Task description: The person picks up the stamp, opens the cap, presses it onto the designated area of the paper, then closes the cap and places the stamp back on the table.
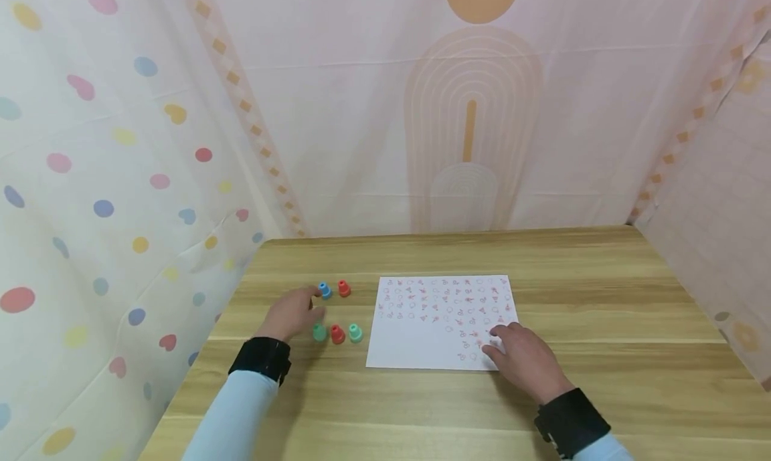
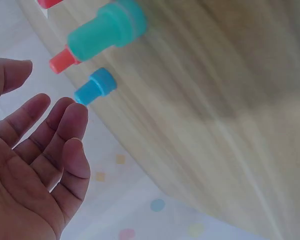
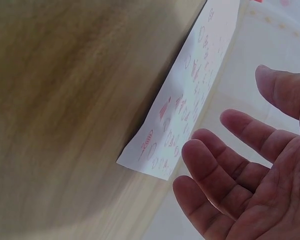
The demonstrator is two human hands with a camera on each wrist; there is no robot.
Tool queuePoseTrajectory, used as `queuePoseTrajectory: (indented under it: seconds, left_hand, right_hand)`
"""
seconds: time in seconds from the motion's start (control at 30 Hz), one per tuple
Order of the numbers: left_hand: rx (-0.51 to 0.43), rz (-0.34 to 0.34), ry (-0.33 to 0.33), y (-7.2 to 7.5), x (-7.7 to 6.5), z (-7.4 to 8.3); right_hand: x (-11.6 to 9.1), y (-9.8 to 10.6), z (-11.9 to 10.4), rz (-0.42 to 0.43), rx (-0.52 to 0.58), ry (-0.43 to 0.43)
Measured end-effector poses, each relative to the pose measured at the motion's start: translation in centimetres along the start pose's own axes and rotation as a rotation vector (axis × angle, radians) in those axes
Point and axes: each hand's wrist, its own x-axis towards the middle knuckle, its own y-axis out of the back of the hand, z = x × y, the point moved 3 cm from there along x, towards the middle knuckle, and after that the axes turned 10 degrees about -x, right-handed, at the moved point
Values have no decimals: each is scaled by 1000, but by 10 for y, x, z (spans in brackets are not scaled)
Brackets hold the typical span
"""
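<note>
My left hand (image 1: 290,314) hovers at the left of the table, its fingers loosely bent and holding nothing. Closest to its fingertips stands a small blue stamp (image 1: 324,290), with a red stamp (image 1: 344,288) on its right. In the left wrist view, the blue stamp (image 2: 97,86) appears just past the fingertips; whether they touch is unclear. Nearer me, a green stamp (image 1: 319,332), another red stamp (image 1: 338,334) and a teal stamp (image 1: 355,332) form a row. Over the right edge of a white paper (image 1: 409,344) with rows of small reddish prints, my right hand (image 1: 527,355) is relaxed and holds nothing.
The wooden table (image 1: 602,300) extends right of the paper and in front of it. A patterned curtain (image 1: 349,113) hangs along the table's back edge, and a dotted one (image 1: 120,247) borders the left side.
</note>
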Motion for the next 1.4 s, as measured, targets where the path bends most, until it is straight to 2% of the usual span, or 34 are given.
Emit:
queuePoseTrajectory:
  seconds: [0.17, 0.5, 0.8, 1.13, 1.4]
  left_hand:
    - [17, 26, -34, 2, 14, 10]
    - [47, 4, -34, 1, 36, 21]
    - [162, 36, -64, -8, 55, 31]
    - [284, 5, -43, -13, 60, 41]
    - [257, -4, -30, -20, 66, 42]
  right_hand:
    - [1, -1, 0, -10, -8, 7]
    - [2, -2, 0, -16, -6, 7]
    - [2, -2, 2, -7, 6, -5]
    - [-2, -2, 3, 19, 3, 4]
    - [-2, -4, 5, 33, -4, -3]
